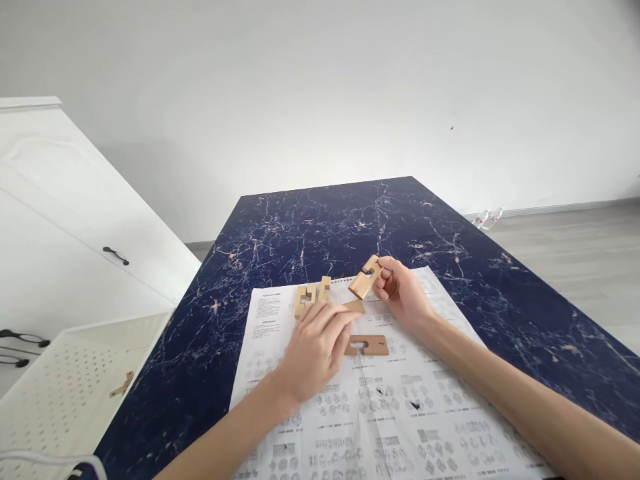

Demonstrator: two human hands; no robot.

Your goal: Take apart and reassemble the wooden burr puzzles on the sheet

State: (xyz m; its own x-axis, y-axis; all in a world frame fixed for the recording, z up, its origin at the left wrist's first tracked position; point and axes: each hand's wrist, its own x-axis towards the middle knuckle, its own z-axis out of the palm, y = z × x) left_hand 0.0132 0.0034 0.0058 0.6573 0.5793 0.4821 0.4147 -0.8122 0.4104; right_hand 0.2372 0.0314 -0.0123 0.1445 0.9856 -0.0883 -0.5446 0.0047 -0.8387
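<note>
Over the printed sheet (265,343), your right hand (403,292) has its grip pinched near one end of a notched block (361,286), maybe to leave its slot free. Your left hand (315,345) is by a small wood piece (355,305), but I can't tell if its grip holds it.

A white cabinet (75,187) with a black handle (116,256) flanks a blue marbled desk (325,230), clear bottles (481,219) near a pale wall (300,100).
</note>
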